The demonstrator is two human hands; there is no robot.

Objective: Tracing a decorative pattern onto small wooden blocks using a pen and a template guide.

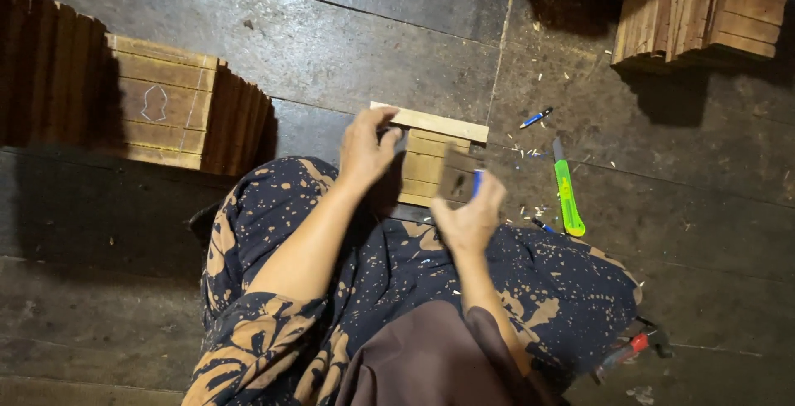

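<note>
The left hand presses down on the near left corner of a small wooden panel, fingers curled over its edge and gripping it; the panel is made of pale slats with a lighter strip along its far side and lies on the dark plank floor just beyond the person's knees. The right hand hovers just beside the panel's right end, clenched around a blue pen whose tip points toward a small dark template lying on the panel. To the right of that hand lie a green utility knife and, a little farther off, a second blue pen, with pale wood chips scattered about them. Well out to the left of the left hand stands a stack of similar wooden panels, the front one bearing a white outline drawn on it. Far off, beyond the right hand, sits another stack of panels. Close under both hands spreads a dark patterned skirt.
</note>
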